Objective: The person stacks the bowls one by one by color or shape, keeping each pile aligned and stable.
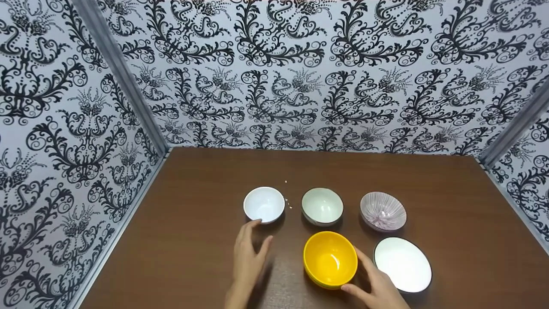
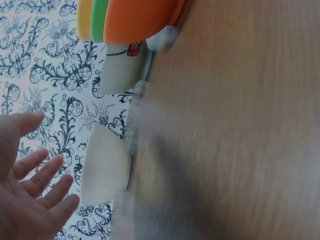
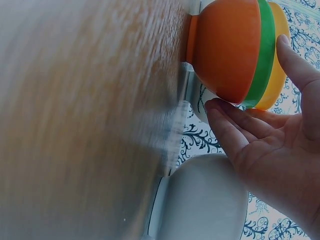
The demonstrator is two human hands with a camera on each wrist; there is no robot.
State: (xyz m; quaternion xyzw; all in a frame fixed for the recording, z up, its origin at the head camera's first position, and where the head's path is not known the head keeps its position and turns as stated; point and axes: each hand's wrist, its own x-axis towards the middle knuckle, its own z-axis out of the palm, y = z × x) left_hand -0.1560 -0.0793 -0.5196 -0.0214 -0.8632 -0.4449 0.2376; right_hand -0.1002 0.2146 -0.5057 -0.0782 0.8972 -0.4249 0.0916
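Note:
A stack of nested bowls [image 1: 330,259], yellow over green over orange, stands upright on the near part of the table. My right hand [image 1: 377,285] holds the stack from its right side, thumb at the yellow rim and fingers along the far side. In the right wrist view the fingertips [image 3: 214,106] lie against the lower curve of the orange bowl [image 3: 225,47]. My left hand [image 1: 248,257], fingers spread and holding nothing, reaches toward the small white bowl [image 1: 263,204]. Its fingertips overlap that bowl's near rim in the head view.
A pale green bowl [image 1: 322,206] and a purple-striped bowl [image 1: 383,211] stand behind the stack. A white oval dish with a dark rim [image 1: 403,265] sits right of it, close to my right hand. Small crumbs [image 1: 288,204] lie beside the white bowl. Patterned walls [image 1: 300,98] edge the brown table [image 1: 184,223].

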